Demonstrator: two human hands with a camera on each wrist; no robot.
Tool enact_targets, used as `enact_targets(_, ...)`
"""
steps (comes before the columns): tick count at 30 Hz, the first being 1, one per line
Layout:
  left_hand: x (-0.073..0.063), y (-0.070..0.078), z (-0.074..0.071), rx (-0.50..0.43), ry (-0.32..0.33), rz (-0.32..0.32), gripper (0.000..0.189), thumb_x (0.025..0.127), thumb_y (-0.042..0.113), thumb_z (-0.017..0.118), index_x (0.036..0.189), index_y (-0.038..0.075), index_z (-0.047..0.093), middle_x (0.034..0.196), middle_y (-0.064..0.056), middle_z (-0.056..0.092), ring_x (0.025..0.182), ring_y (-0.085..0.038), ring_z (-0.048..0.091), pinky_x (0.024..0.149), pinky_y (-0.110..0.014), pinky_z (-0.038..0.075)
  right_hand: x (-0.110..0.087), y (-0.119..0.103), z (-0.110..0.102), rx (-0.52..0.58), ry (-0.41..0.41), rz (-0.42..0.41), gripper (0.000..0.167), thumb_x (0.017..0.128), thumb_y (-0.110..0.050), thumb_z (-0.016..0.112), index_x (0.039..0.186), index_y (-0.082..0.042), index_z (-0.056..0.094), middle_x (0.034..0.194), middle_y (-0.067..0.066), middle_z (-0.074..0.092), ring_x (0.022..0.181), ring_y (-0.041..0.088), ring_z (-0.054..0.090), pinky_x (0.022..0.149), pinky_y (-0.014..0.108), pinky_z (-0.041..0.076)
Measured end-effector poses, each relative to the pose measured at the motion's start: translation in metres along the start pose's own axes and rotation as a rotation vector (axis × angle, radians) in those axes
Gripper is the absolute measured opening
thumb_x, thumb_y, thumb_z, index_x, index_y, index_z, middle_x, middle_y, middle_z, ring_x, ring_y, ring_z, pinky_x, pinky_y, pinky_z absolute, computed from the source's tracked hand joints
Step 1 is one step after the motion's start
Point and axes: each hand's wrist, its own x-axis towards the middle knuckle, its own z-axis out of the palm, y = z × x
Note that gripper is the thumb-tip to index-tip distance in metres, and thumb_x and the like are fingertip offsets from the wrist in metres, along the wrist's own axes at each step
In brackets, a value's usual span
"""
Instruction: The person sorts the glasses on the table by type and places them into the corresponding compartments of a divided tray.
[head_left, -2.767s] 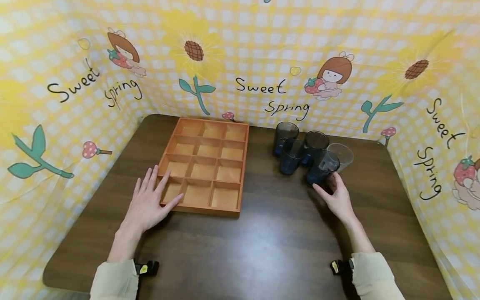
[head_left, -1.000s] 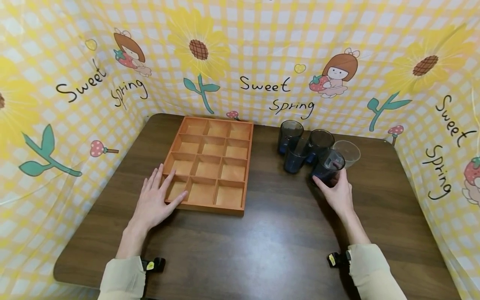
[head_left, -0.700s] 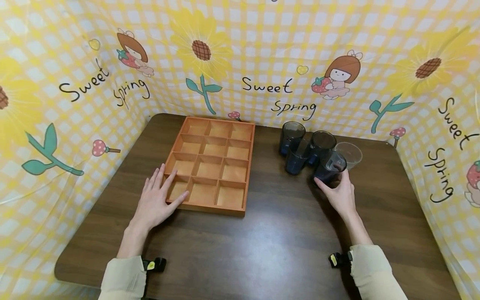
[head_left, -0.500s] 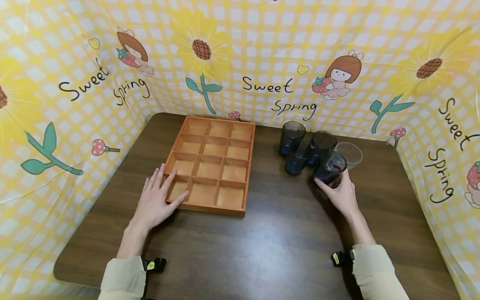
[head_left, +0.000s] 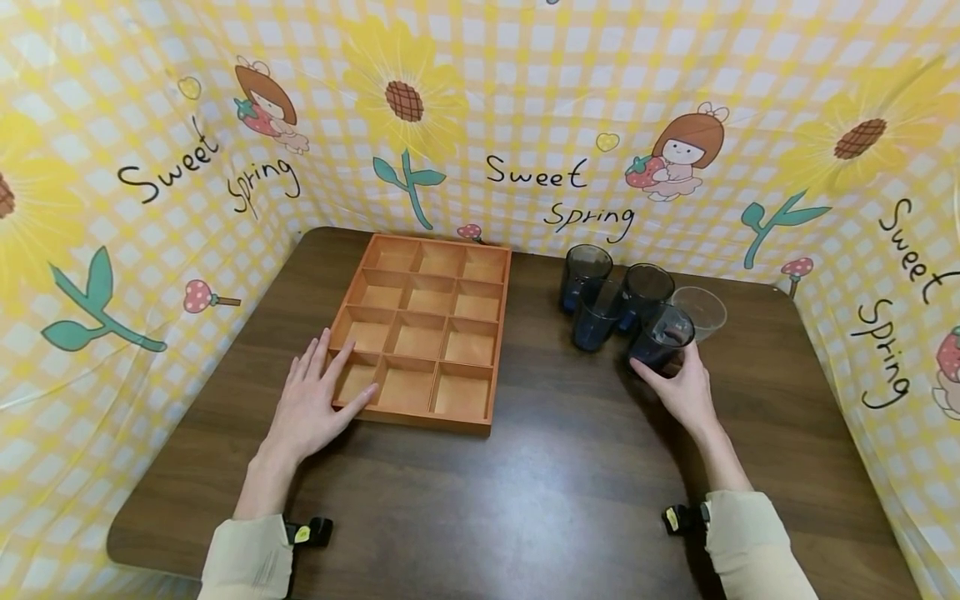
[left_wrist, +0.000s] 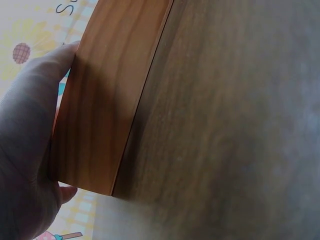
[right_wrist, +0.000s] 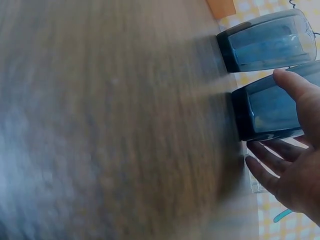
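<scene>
In the head view my left hand (head_left: 307,404) lies with straight, spread fingers over the near left corner of a wooden divided tray (head_left: 489,421). In the left wrist view its thumb crosses the edge of the tray's side wall (left_wrist: 105,100). My right hand (head_left: 684,390) holds the nearest dark blue drinking glass (head_left: 652,346) low on its body, thumb on one side and fingers on the other. The right wrist view has this glass (right_wrist: 270,112) upright, its base at the table surface. Three more dark glasses (head_left: 592,321) stand close by, and a clear glass (head_left: 701,312) is partly hidden behind the held one.
The dark wooden table (head_left: 525,500) has rounded corners. A yellow checked cloth (head_left: 517,100) with printed flowers and lettering surrounds its back and sides. The tray's compartments hold nothing visible. Bare table lies between tray and glasses.
Since the earliest frame, my right thumb and fingers have come round the nearest dark glass. The head view has shifted slightly. My left hand stays on the tray, and the glasses keep their places.
</scene>
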Motion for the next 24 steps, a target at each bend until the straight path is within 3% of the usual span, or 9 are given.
enact_targets(8, 0.0, -0.001, 0.0, 0.013, 0.005, 0.005, 0.089, 0.104, 0.061, 0.065, 0.174, 0.015, 0.035, 0.184, -0.024, 0.013, 0.169, -0.053, 0.016, 0.134, -0.076, 0.013, -0.004, -0.001, 0.007, 0.013, 0.058, -0.004, 0.066, 0.09, -0.017, 0.091, 0.146, -0.005, 0.058, 0.118, 0.026, 0.077, 0.086, -0.019, 0.057, 0.077, 0.002, 0.046)
enact_targets(11, 0.0, -0.001, 0.0, 0.017, 0.009, 0.007, 0.089, 0.104, 0.062, 0.065, 0.174, 0.016, 0.035, 0.184, -0.024, 0.014, 0.169, -0.054, 0.016, 0.134, -0.076, 0.013, -0.007, -0.002, 0.008, 0.032, 0.053, 0.002, 0.063, 0.089, -0.016, 0.092, 0.143, -0.005, 0.061, 0.111, 0.016, 0.077, 0.085, -0.016, 0.059, 0.077, 0.004, 0.047)
enact_targets(18, 0.0, 0.0, -0.001, 0.028, 0.007, 0.0, 0.089, 0.103, 0.061, 0.066, 0.174, 0.018, 0.036, 0.185, -0.023, 0.014, 0.168, -0.054, 0.017, 0.132, -0.078, 0.014, -0.013, -0.013, 0.01, 0.231, -0.028, 0.062, 0.059, 0.09, -0.01, 0.091, 0.14, -0.002, 0.061, 0.098, -0.024, 0.07, 0.089, -0.01, 0.068, 0.081, 0.007, 0.056)
enact_targets(24, 0.0, 0.002, -0.002, 0.032, 0.001, -0.007, 0.089, 0.103, 0.062, 0.066, 0.174, 0.018, 0.036, 0.185, -0.022, 0.015, 0.168, -0.054, 0.017, 0.131, -0.079, 0.014, -0.017, -0.022, 0.014, 0.373, -0.041, 0.121, 0.051, 0.09, -0.001, 0.088, 0.133, -0.008, 0.062, 0.097, -0.028, 0.072, 0.091, -0.007, 0.072, 0.084, 0.009, 0.058)
